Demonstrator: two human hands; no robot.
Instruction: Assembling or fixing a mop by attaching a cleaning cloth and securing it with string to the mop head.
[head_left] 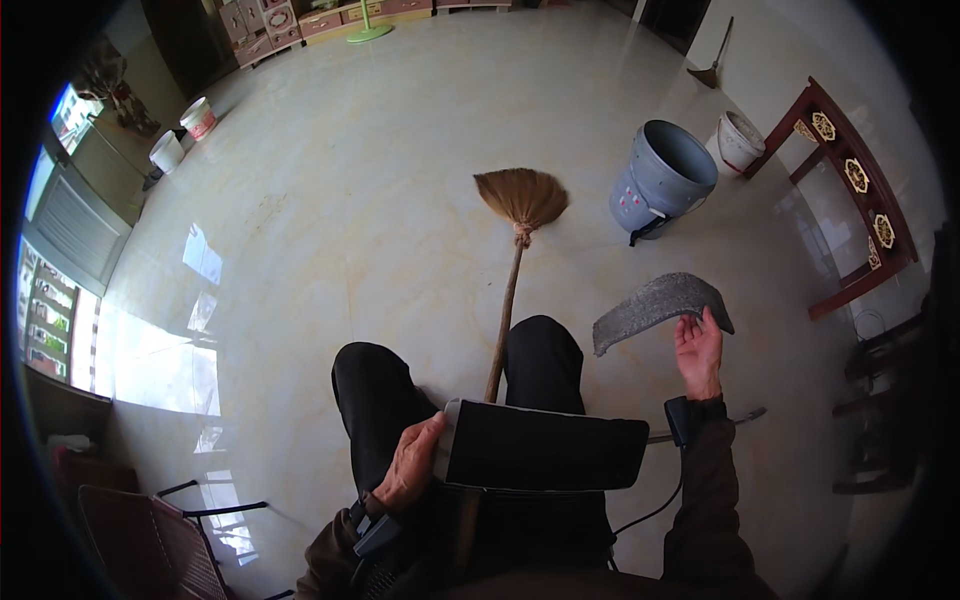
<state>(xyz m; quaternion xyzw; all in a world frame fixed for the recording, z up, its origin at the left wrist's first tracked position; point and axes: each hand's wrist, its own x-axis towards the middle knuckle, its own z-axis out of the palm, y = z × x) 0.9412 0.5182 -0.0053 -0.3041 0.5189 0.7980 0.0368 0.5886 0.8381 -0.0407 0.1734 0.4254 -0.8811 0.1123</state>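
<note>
My left hand [409, 464] is closed on the pale left end of a flat black rectangular piece [545, 447] with light edges, held over my lap. Palm up, my right hand [699, 350] has its fingers and thumb apart in front of a grey, speckled, curved strip [655, 305]. The fingers overlap the strip's lower right edge; whether the strip rests on the floor is unclear. A straw broom [523, 200] lies with its head away from me. Its wooden handle runs between my knees and under the black piece. A thin dark rod [748, 416] sticks out to the right.
Beyond the strip stands a grey-blue bucket [655, 185], with a white pot [740, 142] behind it. A dark red wooden chair [860, 175] is at right. Two white buckets [198, 118] stand far left, and a woven chair [150, 540] near left. Another broom [708, 74] leans at the far wall.
</note>
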